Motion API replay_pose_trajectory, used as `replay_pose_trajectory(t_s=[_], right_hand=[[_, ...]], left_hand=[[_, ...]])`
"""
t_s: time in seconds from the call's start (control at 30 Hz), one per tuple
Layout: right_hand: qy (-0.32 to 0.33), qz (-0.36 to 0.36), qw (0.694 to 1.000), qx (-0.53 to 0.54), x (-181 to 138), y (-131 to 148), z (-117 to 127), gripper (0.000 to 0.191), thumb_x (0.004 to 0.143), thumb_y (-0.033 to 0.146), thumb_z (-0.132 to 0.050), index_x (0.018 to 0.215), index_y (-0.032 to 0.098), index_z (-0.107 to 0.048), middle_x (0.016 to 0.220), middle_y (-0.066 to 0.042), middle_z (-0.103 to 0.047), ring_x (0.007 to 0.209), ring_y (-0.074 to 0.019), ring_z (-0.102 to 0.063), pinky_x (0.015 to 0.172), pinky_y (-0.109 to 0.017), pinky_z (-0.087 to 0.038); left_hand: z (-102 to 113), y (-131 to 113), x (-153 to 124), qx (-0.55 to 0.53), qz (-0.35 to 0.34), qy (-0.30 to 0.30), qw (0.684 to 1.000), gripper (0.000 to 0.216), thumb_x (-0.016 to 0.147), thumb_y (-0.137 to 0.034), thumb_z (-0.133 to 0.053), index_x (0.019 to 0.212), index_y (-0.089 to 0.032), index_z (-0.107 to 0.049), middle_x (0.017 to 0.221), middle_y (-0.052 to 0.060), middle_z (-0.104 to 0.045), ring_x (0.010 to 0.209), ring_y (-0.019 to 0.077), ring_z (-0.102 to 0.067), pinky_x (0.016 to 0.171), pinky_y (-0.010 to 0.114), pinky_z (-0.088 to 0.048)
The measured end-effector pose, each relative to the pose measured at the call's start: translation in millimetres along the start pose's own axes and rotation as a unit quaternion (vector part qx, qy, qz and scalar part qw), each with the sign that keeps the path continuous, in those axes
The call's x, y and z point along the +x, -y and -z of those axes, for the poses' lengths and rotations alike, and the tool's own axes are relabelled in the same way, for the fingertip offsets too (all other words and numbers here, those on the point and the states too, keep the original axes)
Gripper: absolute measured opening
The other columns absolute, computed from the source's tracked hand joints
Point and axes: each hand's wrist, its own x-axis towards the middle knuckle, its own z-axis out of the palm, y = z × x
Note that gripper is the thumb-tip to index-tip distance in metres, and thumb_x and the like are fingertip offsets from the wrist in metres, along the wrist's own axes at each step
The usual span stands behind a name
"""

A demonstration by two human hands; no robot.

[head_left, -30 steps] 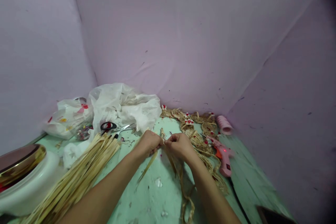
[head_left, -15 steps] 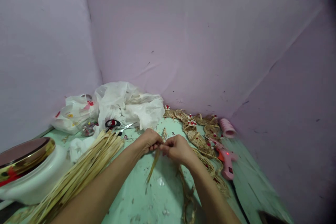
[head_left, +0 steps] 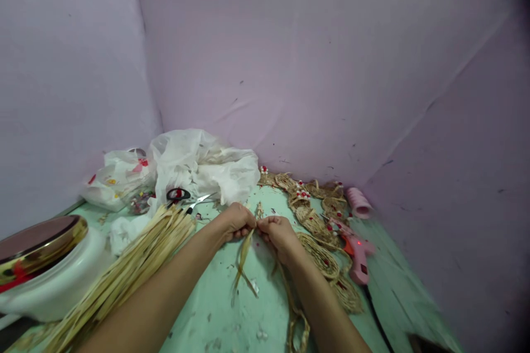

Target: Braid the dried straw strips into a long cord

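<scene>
My left hand and my right hand meet above the middle of the green table, fingertips nearly touching. Both are closed in a pinch on dried fibre strips, whose loose ends hang below my left fingers. From under my right hand a twisted fibre cord trails down to the table's near side. The exact point where strips and cord join is hidden by my fingers. A large bundle of pale dried strips lies left of my left arm. Scissors rest by its far end.
Woven fibre coils with red and white beads curve along the right. Beside them lie a pink glue gun, its red light on, and a pink spool. White plastic bags and a white container stand left. Walls enclose the table.
My right hand has shifted slightly and turned, with its fingers still at the left ones. The hanging strip ends have swung a little right and now spread apart.
</scene>
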Motion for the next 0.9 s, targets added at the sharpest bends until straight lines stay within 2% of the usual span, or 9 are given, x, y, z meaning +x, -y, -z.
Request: replay_pose_trajectory(t_s=[0.13, 0.4, 0.5, 0.57, 0.67, 0.73, 0.83, 0.87, 0.9], right_hand=[[-0.023, 0.019, 0.999, 0.02, 1.4, -5.3, 2.8, 0.013, 0.056, 0.014, -0.049, 0.044, 0.015, -0.044, 0.033, 0.007, -0.033, 0.032, -0.003, -0.02, 0.035, -0.02, -0.012], [-0.016, 0.021, 0.999, 0.033, 0.9, -7.0, 4.1, 0.007, 0.054, 0.019, -0.051, 0.049, 0.015, -0.048, 0.034, 0.007, -0.034, 0.033, -0.0037, -0.021, 0.037, -0.021, -0.011], [-0.006, 0.033, 0.999, 0.028, 3.4, -9.7, 4.3, 0.009, 0.054, 0.019, -0.051, 0.047, 0.015, -0.048, 0.033, 0.008, -0.032, 0.034, -0.0038, -0.021, 0.038, -0.021, -0.012], [0.0, 0.035, 0.999, 0.038, 5.0, -11.6, 4.1, 0.008, 0.054, 0.018, -0.05, 0.047, 0.015, -0.047, 0.033, 0.008, -0.032, 0.034, -0.0038, -0.021, 0.038, -0.021, -0.013], [0.003, 0.034, 0.997, 0.066, 6.3, -12.9, 4.0, 0.005, 0.052, 0.014, -0.048, 0.047, 0.014, -0.048, 0.034, 0.007, -0.036, 0.034, -0.0038, -0.025, 0.038, -0.02, -0.015], [0.012, 0.025, 0.997, 0.076, 5.7, -11.8, 5.0, 0.005, 0.051, 0.012, -0.048, 0.046, 0.014, -0.048, 0.035, 0.006, -0.038, 0.034, -0.0037, -0.025, 0.037, -0.02, -0.014], [0.049, 0.008, 0.996, 0.08, 2.9, -7.6, 8.1, 0.011, 0.055, 0.014, -0.048, 0.045, 0.015, -0.045, 0.031, 0.008, -0.031, 0.03, -0.003, -0.018, 0.035, -0.02, -0.009], [0.063, 0.005, 0.995, 0.077, 1.8, -5.9, 9.3, 0.013, 0.058, 0.016, -0.049, 0.045, 0.015, -0.045, 0.03, 0.008, -0.028, 0.03, -0.003, -0.015, 0.034, -0.021, -0.007], [0.074, 0.003, 0.995, 0.073, 0.9, -4.4, 10.4, 0.015, 0.06, 0.018, -0.05, 0.046, 0.015, -0.045, 0.029, 0.009, -0.025, 0.029, -0.003, -0.013, 0.034, -0.021, -0.006]], left_hand=[[-2.7, -3.9, -5.3, 0.073, -0.018, -0.05, 0.996, 0.003, 0.048, -0.014, -0.049, 0.045, -0.013, -0.048, 0.03, -0.004, -0.037, 0.028, 0.0062, -0.031, 0.031, 0.019, -0.02], [11.9, -7.1, -8.5, 0.148, 0.004, -0.043, 0.988, 0.011, 0.052, -0.024, -0.054, 0.05, -0.014, -0.051, 0.035, -0.004, -0.039, 0.028, 0.0064, -0.028, 0.033, 0.02, -0.019], [6.2, -12.7, -19.2, 0.199, -0.011, -0.05, 0.979, 0.01, 0.053, -0.023, -0.053, 0.048, -0.014, -0.051, 0.036, -0.002, -0.04, 0.031, 0.0073, -0.03, 0.035, 0.021, -0.021], [-6.6, -14.7, -29.1, 0.278, -0.036, -0.074, 0.957, 0.008, 0.053, -0.019, -0.052, 0.049, -0.013, -0.055, 0.039, 0.0, -0.044, 0.036, 0.0098, -0.038, 0.039, 0.022, -0.025], [-29.1, -14.0, -41.6, 0.405, -0.086, -0.156, 0.897, 0.01, 0.054, -0.015, -0.051, 0.058, -0.013, -0.061, 0.054, 0.006, -0.056, 0.054, 0.016, -0.052, 0.048, 0.023, -0.032], [-35.0, -13.9, -45.2, 0.44, -0.115, -0.164, 0.875, 0.013, 0.056, -0.014, -0.051, 0.062, -0.013, -0.062, 0.06, 0.009, -0.06, 0.061, 0.0179, -0.056, 0.052, 0.024, -0.035], [-21.7, -18.7, -42.8, 0.361, -0.075, -0.082, 0.926, 0.011, 0.058, -0.019, -0.051, 0.055, -0.012, -0.059, 0.049, 0.005, -0.056, 0.047, 0.014, -0.051, 0.045, 0.022, -0.034], [-13.7, -21.1, -40.9, 0.313, -0.046, -0.075, 0.946, 0.014, 0.061, -0.022, -0.05, 0.054, -0.012, -0.059, 0.045, 0.004, -0.053, 0.041, 0.0122, -0.048, 0.042, 0.022, -0.033], [-6.0, -23.2, -38.8, 0.273, -0.024, -0.102, 0.956, 0.017, 0.063, -0.024, -0.049, 0.054, -0.012, -0.058, 0.042, 0.002, -0.051, 0.036, 0.0109, -0.044, 0.039, 0.022, -0.031]])
